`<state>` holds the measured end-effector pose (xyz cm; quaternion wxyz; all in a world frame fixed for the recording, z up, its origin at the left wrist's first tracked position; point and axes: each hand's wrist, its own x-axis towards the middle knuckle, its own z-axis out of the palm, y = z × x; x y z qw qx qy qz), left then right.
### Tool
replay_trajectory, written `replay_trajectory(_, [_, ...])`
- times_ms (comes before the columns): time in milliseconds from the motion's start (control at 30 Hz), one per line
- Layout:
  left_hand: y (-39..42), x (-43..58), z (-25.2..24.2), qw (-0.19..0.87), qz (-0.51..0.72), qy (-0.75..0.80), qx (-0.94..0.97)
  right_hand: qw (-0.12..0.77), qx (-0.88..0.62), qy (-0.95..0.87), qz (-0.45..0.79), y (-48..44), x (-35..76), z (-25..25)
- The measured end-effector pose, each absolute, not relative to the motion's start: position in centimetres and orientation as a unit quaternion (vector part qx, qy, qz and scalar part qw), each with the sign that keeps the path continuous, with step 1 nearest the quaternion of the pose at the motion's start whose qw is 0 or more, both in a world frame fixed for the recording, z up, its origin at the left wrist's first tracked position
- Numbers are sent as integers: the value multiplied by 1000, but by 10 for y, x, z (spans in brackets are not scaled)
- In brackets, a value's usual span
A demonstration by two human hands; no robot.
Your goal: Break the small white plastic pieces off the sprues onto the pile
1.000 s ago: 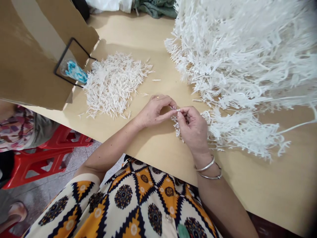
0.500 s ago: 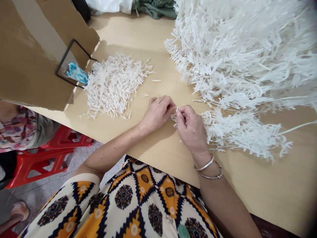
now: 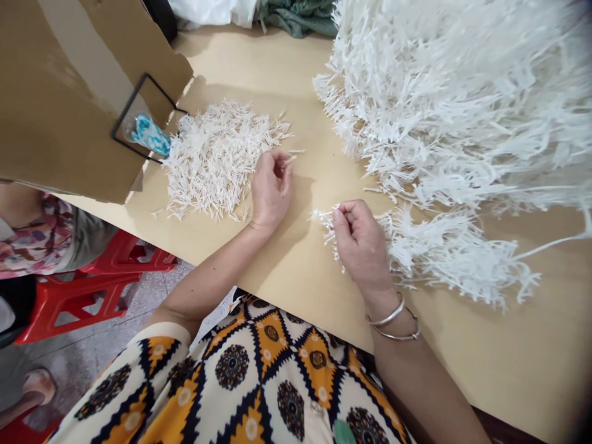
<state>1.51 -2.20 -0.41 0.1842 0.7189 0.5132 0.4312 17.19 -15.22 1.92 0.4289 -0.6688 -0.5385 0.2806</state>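
Observation:
My left hand is closed in a pinch beside the left pile, with a small off-white sliver at its fingertips. The heap of short white branched pieces lies just left of it. Closer to the table's front edge, my right hand is pinched on a thin white strand bundle, whose frayed tips stick out left of the fingers. Past that hand, a loose bunch of longer white strands spreads to the right. My right palm and inner fingers are partly hidden.
A large mound of white stringy strands fills the back right. At left stand a cardboard box and a black wire frame around a blue-and-white wrapped item. Red stools and another person's patterned clothing are at lower left.
My hands were together at the strands and are now apart. The left hand has moved left and away from me with a small sliver; the right has hardly moved.

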Motion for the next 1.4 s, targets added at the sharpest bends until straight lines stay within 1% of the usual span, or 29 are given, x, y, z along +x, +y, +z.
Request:
replay_trajectory(67, [-24,14,-1,143,447,518,715,441,-674,-531,262,-152,175,17])
replay_trajectory(133, [-29,14,6,126,451,494,733,451,-681,-519,251,-152,177,15])
replay_trajectory(200, [-35,15,13,152,430,437,776,467,-682,-505,249,-153,177,14])
replay_trajectory(300, [-43,18,20,219,342,333,851,488,-677,-490,252,-151,177,12])
replay_trajectory(367, [-46,20,21,234,293,303,876,496,-679,-484,241,-150,178,12])
replay_trajectory(467, [-45,22,18,233,268,310,882,503,-682,-479,228,-149,178,13])
replay_trajectory(567, [-43,22,16,236,272,309,881,486,-680,-487,253,-149,178,14])
replay_trajectory(700, [-45,26,12,188,289,336,876,443,-684,-527,240,-148,178,16])
replay_trajectory(867, [-51,36,1,151,260,390,870,424,-680,-546,243,-147,178,17])
replay_trajectory(933, [-49,38,-2,164,250,385,873,426,-681,-543,246,-147,179,17])
replay_trajectory(1033, [-44,35,0,230,238,348,877,446,-681,-521,256,-147,180,18])
replay_trajectory(1200, [-42,31,6,320,297,307,846,461,-686,-498,263,-147,181,18])
replay_trajectory(1300, [-44,31,6,336,323,333,820,449,-686,-513,255,-147,179,16])
replay_trajectory(1400, [-43,33,2,306,333,345,822,431,-681,-540,243,-146,178,12])
